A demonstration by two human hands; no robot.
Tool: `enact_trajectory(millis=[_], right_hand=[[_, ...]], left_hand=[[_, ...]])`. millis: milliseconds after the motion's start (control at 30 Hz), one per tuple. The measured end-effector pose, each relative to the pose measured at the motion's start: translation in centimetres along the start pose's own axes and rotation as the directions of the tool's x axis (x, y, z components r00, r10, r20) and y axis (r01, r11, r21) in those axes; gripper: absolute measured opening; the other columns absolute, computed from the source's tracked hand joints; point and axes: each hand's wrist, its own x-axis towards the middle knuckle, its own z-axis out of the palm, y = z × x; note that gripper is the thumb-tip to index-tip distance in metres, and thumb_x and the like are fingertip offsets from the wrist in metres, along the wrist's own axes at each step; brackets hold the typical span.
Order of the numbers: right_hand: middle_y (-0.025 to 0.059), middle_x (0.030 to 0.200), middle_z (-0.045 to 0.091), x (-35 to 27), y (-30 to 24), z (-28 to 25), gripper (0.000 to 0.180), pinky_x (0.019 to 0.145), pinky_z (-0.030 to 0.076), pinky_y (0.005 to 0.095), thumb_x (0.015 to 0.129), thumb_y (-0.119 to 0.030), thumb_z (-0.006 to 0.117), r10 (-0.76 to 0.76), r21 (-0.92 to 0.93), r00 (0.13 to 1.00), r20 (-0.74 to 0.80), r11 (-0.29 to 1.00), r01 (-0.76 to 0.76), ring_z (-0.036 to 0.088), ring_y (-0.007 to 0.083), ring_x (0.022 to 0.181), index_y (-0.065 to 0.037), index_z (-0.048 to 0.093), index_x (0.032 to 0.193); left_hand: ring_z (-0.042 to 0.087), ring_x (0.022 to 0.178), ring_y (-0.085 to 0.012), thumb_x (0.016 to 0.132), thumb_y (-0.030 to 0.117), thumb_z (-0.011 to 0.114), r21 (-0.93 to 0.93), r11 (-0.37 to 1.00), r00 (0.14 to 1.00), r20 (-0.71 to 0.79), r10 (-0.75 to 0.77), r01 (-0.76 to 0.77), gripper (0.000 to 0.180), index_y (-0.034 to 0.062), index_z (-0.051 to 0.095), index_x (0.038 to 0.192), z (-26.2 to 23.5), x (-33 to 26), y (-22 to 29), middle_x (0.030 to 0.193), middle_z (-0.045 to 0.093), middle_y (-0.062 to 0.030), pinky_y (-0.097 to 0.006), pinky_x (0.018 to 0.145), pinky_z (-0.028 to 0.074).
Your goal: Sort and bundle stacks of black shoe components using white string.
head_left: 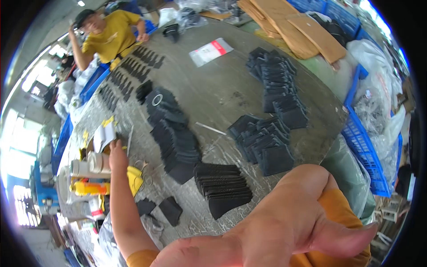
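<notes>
My left hand (118, 155) reaches far to the left, its fingers closed at the lower edge of a white folded piece (104, 135) that looks like paper or card. Tape rolls (98, 162) and a yellow bottle (91, 188) lie beside that hand. Very close to the camera, my right hand (275, 231) is raised with the thumb stretched out; nothing shows in it, and its fingertips run past the lower edge. Beyond it, a fanned row of black fabric pieces (222, 187) rests on the table (213, 98), with another long row (175, 138) to its left.
More dark stacks (278, 84) lie at the right, with a thin white stick (211, 128) between rows. A red-and-white packet (211, 51) is farther back. Small black parts (133, 66) sit near a person in yellow (106, 38). Blue crates (367, 147) and cardboard (289, 26) border the right.
</notes>
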Motion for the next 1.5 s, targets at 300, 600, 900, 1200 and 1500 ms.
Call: enact_trajectory(millis=[300, 600, 900, 1200, 1500], right_hand=[[0.0364, 0.139, 0.025, -0.6, -1.2, -5.3, 0.086, 0.098, 0.026, 0.0608, 0.081, -0.078, 0.024, 0.159, -0.054, 0.987, 0.018, 0.986, -0.158, 0.028, 0.0502, 0.128, -0.008, 0.06, 0.117], [0.0167, 0.09, 0.063, -8.3, 6.6, -16.9, 0.022, 0.075, 0.048, 0.0421, 0.078, -0.017, 0.067, 0.389, -0.691, 0.585, -0.712, -0.242, -0.681, 0.061, 0.0332, 0.086, -0.001, 0.062, 0.092], [0.0186, 0.086, 0.063, -9.1, 12.3, -14.8, 0.015, 0.072, 0.05, 0.0442, 0.075, 0.001, 0.053, 0.36, -0.671, 0.571, -0.738, -0.297, -0.68, 0.062, 0.038, 0.083, -0.002, 0.059, 0.088], [0.0126, 0.104, 0.052, -18.4, -6.7, -4.6, 0.043, 0.082, 0.046, 0.0414, 0.065, -0.015, 0.076, 0.231, -0.763, 0.738, -0.634, -0.342, -0.548, 0.053, 0.0309, 0.1, -0.007, 0.054, 0.101], [0.0193, 0.127, 0.041, -21.7, -3.7, -1.7, 0.071, 0.093, 0.042, 0.0437, 0.061, -0.022, 0.081, 0.043, -0.601, 0.652, -0.757, -0.437, -0.669, 0.043, 0.0383, 0.112, -0.008, 0.047, 0.122]], left_hand=[[0.058, 0.091, -0.0394, 0.076, -0.001, 0.051, -0.033, 0.999, 0.999, 0.032, -0.038, 0.039, 0.018, -0.0036, 0.063, 0.089, 3.3, 3.4, -2.2, 0.091, 0.062, -0.0235, -0.045, 0.081, 0.047], [0.062, 0.089, -0.0211, 0.085, 0.013, 0.056, -0.848, 0.528, 0.991, -0.1, -0.092, -0.037, 0.024, -0.0044, 0.066, 0.098, -7.9, -7.8, 3.9, 0.099, 0.066, -0.0137, -0.031, 0.077, 0.048], [0.06, 0.081, -0.0098, 0.068, -0.019, 0.061, -0.979, 0.203, 0.992, -0.06, -0.113, -0.036, 0.032, -0.0018, 0.063, 0.095, -7.1, -26.2, 11.3, 0.098, 0.062, -0.0055, -0.02, 0.064, 0.049], [0.062, 0.085, -0.018, 0.072, -0.012, 0.061, -0.959, 0.269, 0.995, 0.095, 0.02, 0.086, 0.042, -0.002, 0.056, 0.112, -3.5, -32.0, 12.2, 0.102, 0.061, -0.0117, -0.028, 0.072, 0.051], [0.053, 0.106, -0.0414, 0.086, 0.023, 0.06, -0.776, 0.522, 0.935, -0.305, 0.179, -0.353, 0.038, -0.0051, 0.056, 0.111, -2.3, -14.4, 28.2, 0.109, 0.059, -0.0259, -0.042, 0.093, 0.041]])
